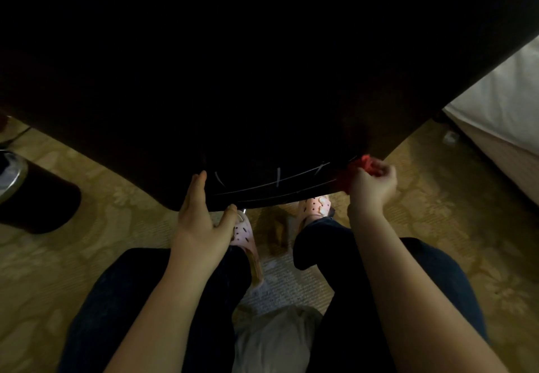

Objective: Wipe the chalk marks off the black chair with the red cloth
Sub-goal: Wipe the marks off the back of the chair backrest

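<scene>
The black chair (262,110) loomed beyond both hands, mostly lost in darkness. White chalk marks (278,176), long lines crossed by short ticks, ran between them. The left hand (201,212) pressed it with straight fingers; the right hand (373,183) gripped the bunched, half-hidden red cloth (368,164) at the marks' end.

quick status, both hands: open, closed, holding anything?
Left hand: open, fingers straight, resting on the black chair near its front edge.
Right hand: closed, gripping the bunched red cloth.
</scene>
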